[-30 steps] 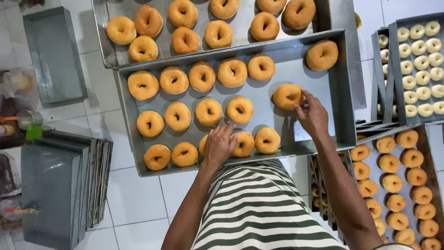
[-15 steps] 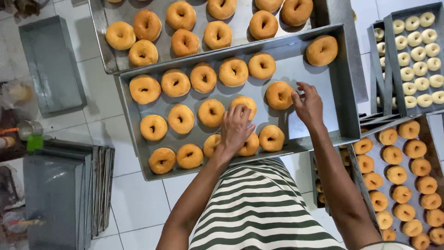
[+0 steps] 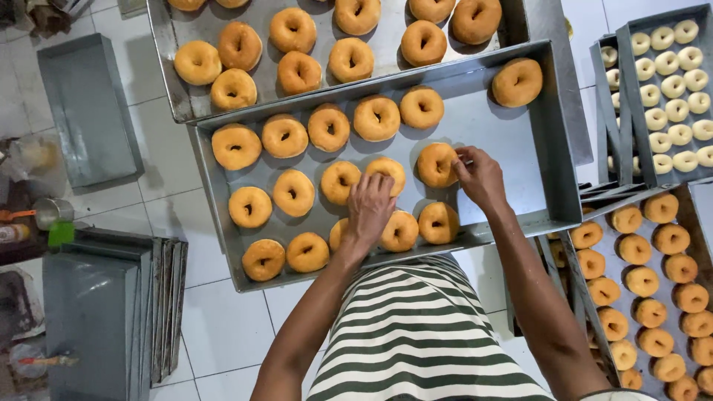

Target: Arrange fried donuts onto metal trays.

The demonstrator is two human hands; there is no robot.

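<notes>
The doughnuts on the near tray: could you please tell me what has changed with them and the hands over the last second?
The right hand slid its doughnut left into the middle row. The left hand moved up from the front row to the doughnut beside it. The lone doughnut in the tray corner stayed put.

Doughnuts (image 3: 294,192) in rows on tray (image 3: 512,141)

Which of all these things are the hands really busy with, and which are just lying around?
In hand:
- left hand on a fried doughnut
- right hand touching another doughnut
- the metal tray they lie in

Lying about:
- tray of pale dough rings
- empty tray on the floor
- stacked trays
- green-lidded bottle
</notes>
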